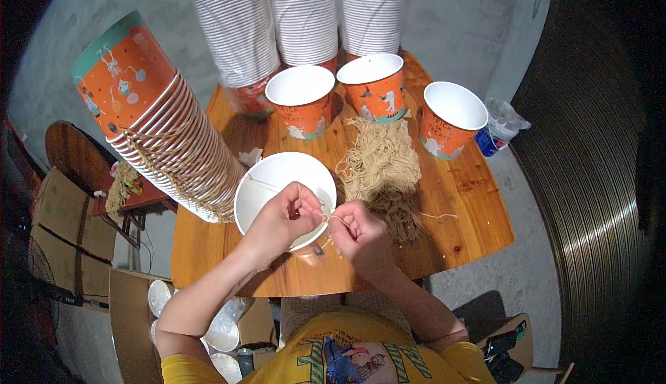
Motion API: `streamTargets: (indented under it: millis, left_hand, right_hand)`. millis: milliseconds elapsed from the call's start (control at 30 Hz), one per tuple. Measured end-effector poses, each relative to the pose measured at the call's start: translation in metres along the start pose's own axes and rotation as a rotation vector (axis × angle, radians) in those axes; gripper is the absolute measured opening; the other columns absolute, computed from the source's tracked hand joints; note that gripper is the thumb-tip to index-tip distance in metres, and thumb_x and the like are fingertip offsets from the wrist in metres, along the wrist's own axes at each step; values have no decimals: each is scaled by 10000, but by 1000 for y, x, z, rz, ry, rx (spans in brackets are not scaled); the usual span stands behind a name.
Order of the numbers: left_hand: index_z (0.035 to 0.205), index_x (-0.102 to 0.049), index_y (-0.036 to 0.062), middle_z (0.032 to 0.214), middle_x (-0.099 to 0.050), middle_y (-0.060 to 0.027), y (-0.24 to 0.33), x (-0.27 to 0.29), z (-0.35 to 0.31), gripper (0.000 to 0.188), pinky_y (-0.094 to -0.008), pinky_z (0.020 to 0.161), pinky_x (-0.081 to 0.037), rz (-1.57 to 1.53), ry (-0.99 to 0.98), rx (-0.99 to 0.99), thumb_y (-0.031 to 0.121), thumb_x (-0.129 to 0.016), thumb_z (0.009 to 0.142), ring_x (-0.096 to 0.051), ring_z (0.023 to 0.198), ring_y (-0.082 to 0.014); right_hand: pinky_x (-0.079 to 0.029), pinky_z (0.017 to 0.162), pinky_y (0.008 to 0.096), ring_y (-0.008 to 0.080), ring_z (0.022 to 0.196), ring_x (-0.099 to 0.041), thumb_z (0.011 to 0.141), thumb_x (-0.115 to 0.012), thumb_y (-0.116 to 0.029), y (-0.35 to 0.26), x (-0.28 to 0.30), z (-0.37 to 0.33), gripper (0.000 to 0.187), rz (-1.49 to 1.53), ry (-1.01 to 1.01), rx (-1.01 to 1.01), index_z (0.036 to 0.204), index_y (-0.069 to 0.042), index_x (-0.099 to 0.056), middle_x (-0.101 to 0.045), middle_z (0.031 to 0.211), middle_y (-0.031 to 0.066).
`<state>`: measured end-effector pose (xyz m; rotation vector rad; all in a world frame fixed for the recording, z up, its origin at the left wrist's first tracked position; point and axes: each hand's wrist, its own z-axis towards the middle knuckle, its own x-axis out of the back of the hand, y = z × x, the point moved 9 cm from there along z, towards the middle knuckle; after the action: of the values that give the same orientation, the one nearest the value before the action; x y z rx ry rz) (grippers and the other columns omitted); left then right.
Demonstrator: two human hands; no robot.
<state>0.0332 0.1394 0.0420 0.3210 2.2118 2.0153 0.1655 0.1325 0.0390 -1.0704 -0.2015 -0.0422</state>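
A paper bucket (260,176) with a white inside and orange outside stands at the front of the table, tilted slightly toward me. At its near right rim, my left hand (291,212) pinches a thin tan string (331,217), its fingertips against the rim. Close beside it, my right hand (357,230) has thumb and fingers closed on the same string. The fingers partly hide where string and rim meet. Another string end (260,181) lies across the bucket's inside. Just beyond my right hand rests a loose bundle of tan strings (381,155).
On the wooden table (461,210), a tall nested bucket stack (177,148) with strings leans at left. Three single orange buckets (302,99) stand behind, before plastic-wrapped stacks (302,16). A cardboard box (139,314) with white containers sits on the floor at lower left.
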Motion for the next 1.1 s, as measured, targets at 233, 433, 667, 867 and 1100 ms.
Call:
streamTargets:
  millis: [233, 433, 667, 867, 1100]
  left_hand:
    - [953, -504, 53, 840, -519, 28, 1, -1, 1, 168, -187, 720, -424, -24, -6, 10, -16, -612, 844, -490, 776, -41]
    - [959, -500, 54, 821, -522, 25, 4, -3, 0, 167, -186, 698, -427, -2, -10, 0, -4, -614, 852, -496, 761, -42]
    - [980, -488, 45, 845, -524, 17, 3, 0, 0, 182, -186, 692, -431, 39, 4, -14, -2, -609, 852, -498, 759, -47]
    - [1019, -488, 39, 860, -513, 16, 11, -5, -3, 196, -193, 692, -432, 148, 9, -52, 16, -601, 861, -489, 763, -51]
    - [1068, -472, 32, 842, -499, 0, 12, -11, -4, 215, -218, 670, -435, 350, -46, -65, 54, -585, 886, -481, 744, -71]
  right_hand:
    - [-360, 444, 215, 41, 498, -449, 791, -669, 8, -18, 7, 5, 158, -105, 16, 88, 872, -33, -540, -488, 584, 5]
    - [-445, 469, 297, 159, 518, -540, 757, -716, -44, -37, 8, 3, 205, -409, 60, 400, 907, -65, -578, -562, 678, 49]
    - [-479, 518, 330, 219, 584, -578, 725, -714, -45, -43, 3, 0, 199, -557, 15, 469, 877, -80, -590, -562, 692, 55]
    - [-485, 526, 336, 229, 601, -592, 733, -684, -28, -40, 3, 1, 174, -489, 38, 474, 864, -84, -584, -597, 724, 65]
    - [-392, 466, 222, 51, 521, -482, 777, -630, 31, -16, 5, 3, 140, -195, 22, 211, 868, -55, -568, -543, 648, 9]
